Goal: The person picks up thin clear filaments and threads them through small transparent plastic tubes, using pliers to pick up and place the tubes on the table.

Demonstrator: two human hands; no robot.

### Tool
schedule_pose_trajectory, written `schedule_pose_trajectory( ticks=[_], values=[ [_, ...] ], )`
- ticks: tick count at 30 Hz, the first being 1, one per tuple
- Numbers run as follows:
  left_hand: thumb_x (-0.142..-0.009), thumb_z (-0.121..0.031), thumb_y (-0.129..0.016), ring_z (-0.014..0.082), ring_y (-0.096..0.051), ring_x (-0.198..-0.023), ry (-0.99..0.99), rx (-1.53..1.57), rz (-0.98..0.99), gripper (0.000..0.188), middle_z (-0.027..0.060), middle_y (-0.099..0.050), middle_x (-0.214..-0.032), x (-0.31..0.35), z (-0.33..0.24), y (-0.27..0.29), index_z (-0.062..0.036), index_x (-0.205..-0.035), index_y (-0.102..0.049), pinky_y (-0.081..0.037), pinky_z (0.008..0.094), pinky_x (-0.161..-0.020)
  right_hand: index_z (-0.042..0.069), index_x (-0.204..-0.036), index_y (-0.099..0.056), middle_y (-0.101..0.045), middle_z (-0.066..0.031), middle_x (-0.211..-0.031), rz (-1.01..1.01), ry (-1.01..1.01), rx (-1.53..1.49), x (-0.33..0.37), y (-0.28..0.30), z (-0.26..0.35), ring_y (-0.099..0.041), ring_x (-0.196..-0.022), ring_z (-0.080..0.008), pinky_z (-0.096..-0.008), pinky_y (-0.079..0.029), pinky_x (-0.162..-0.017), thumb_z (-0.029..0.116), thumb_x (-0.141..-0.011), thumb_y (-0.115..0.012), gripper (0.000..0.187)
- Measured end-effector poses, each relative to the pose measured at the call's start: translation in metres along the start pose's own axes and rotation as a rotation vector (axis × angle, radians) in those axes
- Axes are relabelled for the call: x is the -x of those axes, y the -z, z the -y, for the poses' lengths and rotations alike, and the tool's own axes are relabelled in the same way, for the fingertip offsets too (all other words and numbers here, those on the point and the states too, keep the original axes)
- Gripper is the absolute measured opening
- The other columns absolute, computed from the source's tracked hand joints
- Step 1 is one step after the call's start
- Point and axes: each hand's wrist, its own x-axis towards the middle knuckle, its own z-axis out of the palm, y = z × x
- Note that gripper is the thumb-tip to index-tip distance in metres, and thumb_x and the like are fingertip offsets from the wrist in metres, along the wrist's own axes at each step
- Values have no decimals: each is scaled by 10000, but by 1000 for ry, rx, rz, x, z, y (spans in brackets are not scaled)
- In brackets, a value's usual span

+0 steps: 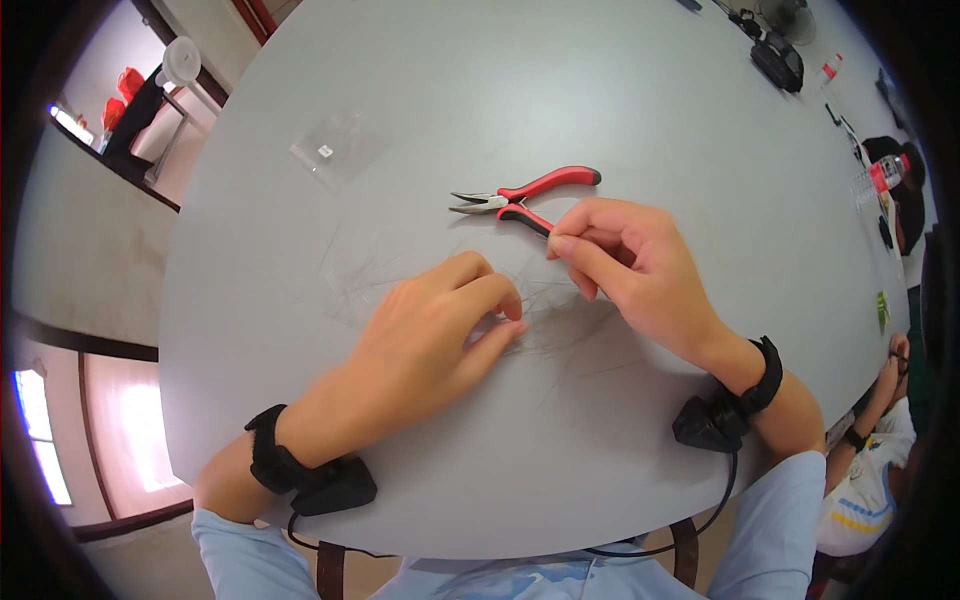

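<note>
I see fine, hairlike strands (572, 326) tangled; left hand (430, 325) curls over them at 9, grip unclear. Right hand (648, 270) pinched at 2, contents unclear. Slim-nosed metal pliers (513, 193) at 12; smooth tabletop (640, 100) leaves room beyond, right edge curved.

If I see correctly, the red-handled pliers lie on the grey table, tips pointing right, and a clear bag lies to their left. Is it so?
Not quite: in the head view, the red-handled pliers have tips pointing left. They do lie on the grey table, the clear bag to their left.
</note>
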Motion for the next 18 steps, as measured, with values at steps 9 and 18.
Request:
schedule_pose_trajectory(
  ticks=[9, 18],
  values=[
    [-770, -43, -612, 248, -552, -684, 32, 36, 14, 47, 83, -542, -790, -2, 0, -2, -28, -797, -576, -433, 342, -603, 3, -803, -562, -486, 26, -629, 9, 13, 12, 1, 1, 1, -438, -554, -33, -192, -326, -490, 27, -868, -500, 92],
    [-774, -45, -608, 252, -551, -686, 1, -35, 21, 51, 78, -537, -787, -1, -1, -5, -31, -806, -570, -433, 349, -605, 4, -790, -556, -469, 27, -590, 11, 49, 32, 1, -1, 0, -432, -541, -32, -193, -307, -480, 40, -867, -499, 102]
  ],
)
